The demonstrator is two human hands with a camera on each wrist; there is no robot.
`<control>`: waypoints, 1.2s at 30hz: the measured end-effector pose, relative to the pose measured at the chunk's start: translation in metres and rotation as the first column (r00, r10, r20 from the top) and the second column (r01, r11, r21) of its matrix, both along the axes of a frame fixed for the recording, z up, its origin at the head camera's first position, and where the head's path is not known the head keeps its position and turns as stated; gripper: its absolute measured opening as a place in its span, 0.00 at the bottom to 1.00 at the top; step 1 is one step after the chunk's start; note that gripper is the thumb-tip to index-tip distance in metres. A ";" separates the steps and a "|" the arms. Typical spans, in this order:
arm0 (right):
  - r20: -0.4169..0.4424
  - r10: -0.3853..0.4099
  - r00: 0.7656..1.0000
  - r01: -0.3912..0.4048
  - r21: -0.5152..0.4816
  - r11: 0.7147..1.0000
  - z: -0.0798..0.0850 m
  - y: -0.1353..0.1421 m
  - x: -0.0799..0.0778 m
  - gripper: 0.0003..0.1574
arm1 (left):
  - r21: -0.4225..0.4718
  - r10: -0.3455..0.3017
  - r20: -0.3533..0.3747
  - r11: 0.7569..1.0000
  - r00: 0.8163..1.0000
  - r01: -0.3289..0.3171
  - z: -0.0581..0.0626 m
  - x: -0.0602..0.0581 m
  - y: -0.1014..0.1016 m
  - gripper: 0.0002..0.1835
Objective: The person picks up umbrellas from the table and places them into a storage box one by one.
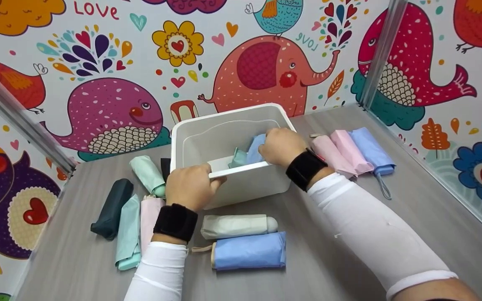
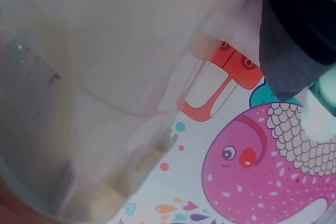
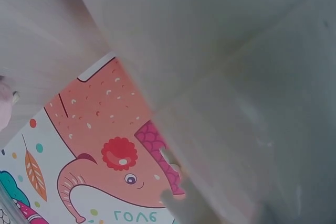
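Together, my left hand (image 1: 190, 187) and right hand (image 1: 283, 146) clamp fingers on a white bin (image 1: 251, 184). Below my fingers lies a blue umbrella (image 1: 250, 251).

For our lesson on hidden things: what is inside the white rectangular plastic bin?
Inside the bin, parts of a green fabric bundle and a blue fabric bundle show. Its front wall hides what lies lower; the right grip seems to cover some blue.
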State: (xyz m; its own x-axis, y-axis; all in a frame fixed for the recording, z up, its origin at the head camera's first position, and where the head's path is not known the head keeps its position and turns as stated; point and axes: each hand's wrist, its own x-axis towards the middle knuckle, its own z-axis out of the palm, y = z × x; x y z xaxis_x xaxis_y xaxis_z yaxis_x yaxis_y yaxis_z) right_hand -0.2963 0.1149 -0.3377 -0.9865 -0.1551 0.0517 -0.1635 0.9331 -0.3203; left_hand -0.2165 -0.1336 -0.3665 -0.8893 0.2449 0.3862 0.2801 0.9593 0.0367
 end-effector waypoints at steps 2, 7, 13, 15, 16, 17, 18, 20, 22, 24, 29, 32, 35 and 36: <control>-0.012 -0.002 1.000 0.002 0.003 1.000 0.000 0.000 0.000 0.23 | 0.000 0.001 0.005 1.000 1.000 -0.001 0.000 0.000 0.000 0.27; -0.038 -0.012 0.999 0.011 -0.030 0.999 -0.002 0.000 0.003 0.24 | -0.011 0.005 0.015 1.000 1.000 -0.005 0.000 0.001 0.000 0.27; -0.105 -0.007 0.994 -0.010 -0.165 0.986 -0.005 0.002 0.010 0.26 | -0.016 0.007 0.025 1.000 1.000 -0.006 0.001 0.001 0.000 0.27; -0.166 0.007 0.986 -0.047 -0.240 0.970 -0.006 0.005 0.012 0.24 | -0.015 0.007 0.029 1.000 1.000 -0.006 0.001 0.000 0.000 0.27; -0.210 0.017 0.978 -0.076 -0.278 0.958 -0.008 0.006 0.012 0.23 | -0.014 0.007 0.029 1.000 1.000 -0.006 0.001 0.000 0.000 0.27; -0.252 0.028 0.967 -0.110 -0.318 0.942 -0.009 0.008 0.013 0.21 | -0.012 0.008 0.030 1.000 1.000 -0.007 0.001 0.000 0.000 0.27; -0.293 0.038 0.955 -0.146 -0.357 0.923 -0.010 0.011 0.013 0.19 | -0.011 0.007 0.031 1.000 0.999 -0.007 0.001 0.000 0.000 0.27; -0.354 0.039 0.934 -0.200 -0.431 0.880 -0.012 0.016 0.013 0.17 | -0.009 0.007 0.033 1.000 0.999 -0.006 0.001 -0.001 0.000 0.27; -0.397 0.024 0.917 -0.236 -0.496 0.836 -0.013 0.021 0.013 0.16 | -0.006 0.008 0.039 1.000 0.999 -0.008 0.000 -0.001 0.000 0.27; -0.420 -0.010 0.907 -0.245 -0.550 0.799 -0.013 0.028 0.012 0.17 | -0.006 0.009 0.042 1.000 0.999 -0.009 0.000 -0.001 0.000 0.26; -0.452 -0.111 0.885 -0.213 -0.605 0.767 -0.018 0.050 0.005 0.18 | -0.001 0.007 0.034 1.000 0.999 -0.007 0.000 0.000 -0.001 0.26; -0.438 -0.164 0.884 -0.158 -0.609 0.777 -0.022 0.067 -0.001 0.19 | 0.006 0.004 0.031 1.000 0.999 -0.004 0.000 0.000 0.000 0.26; -0.401 -0.197 0.895 -0.075 -0.568 0.819 -0.028 0.086 -0.005 0.20 | 0.013 0.002 0.029 1.000 1.000 -0.003 0.000 0.001 0.000 0.26; -0.377 -0.203 0.904 -0.041 -0.547 0.836 -0.030 0.092 -0.006 0.21 | 0.015 0.002 0.026 1.000 1.000 -0.002 -0.001 0.001 0.000 0.26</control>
